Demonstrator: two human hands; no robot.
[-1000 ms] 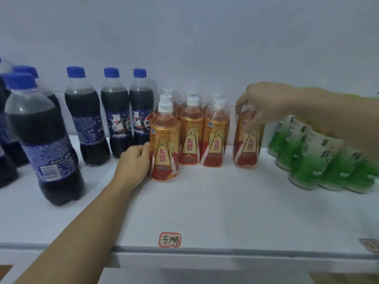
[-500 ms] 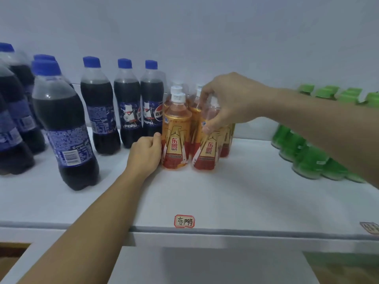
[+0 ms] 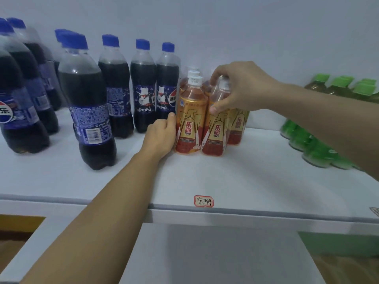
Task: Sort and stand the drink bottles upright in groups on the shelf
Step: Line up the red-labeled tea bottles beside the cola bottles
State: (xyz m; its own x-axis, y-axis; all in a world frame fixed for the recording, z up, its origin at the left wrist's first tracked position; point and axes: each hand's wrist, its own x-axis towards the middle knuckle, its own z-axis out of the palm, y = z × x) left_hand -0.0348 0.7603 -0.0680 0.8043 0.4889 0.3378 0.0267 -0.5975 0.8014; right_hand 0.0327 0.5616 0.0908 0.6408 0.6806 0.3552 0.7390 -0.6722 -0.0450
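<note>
Under the right hand: an orange drink bottle [image 3: 215, 130] stands upright on the white shelf [image 3: 235, 181], in the front row of the orange group.
Right hand [image 3: 242, 87]: reaches in from the right, fingers curled over the neck and cap of that bottle, thumb pressed against its shoulder; a clear pinching hold on the top part.
Left hand [image 3: 161, 136]: comes up from below, fingers curled against the left side of the neighbouring front orange bottle [image 3: 189, 124], thumb touching its label; it rests low on the shelf.
Between the two hands: the two front orange bottles stand side by side, touching or nearly so.
Behind the grip: more orange bottles [image 3: 238, 124] of the same kind, white caps showing, packed close; one peeks out just right of the held bottle.
Left of the left hand: dark cola bottles [image 3: 143, 95] with blue caps, upright in a row along the wall, the nearest just beside the orange group; a larger cola bottle [image 3: 90, 111] stands further forward, and others crowd the far left edge.
Right of the right arm: green bottles [image 3: 311, 144] grouped together, partly hidden by the forearm, well apart from the orange group.
Front edge of the shelf, below the grip: a small red-bordered paper tag [image 3: 203, 201] with handwritten characters.
</note>
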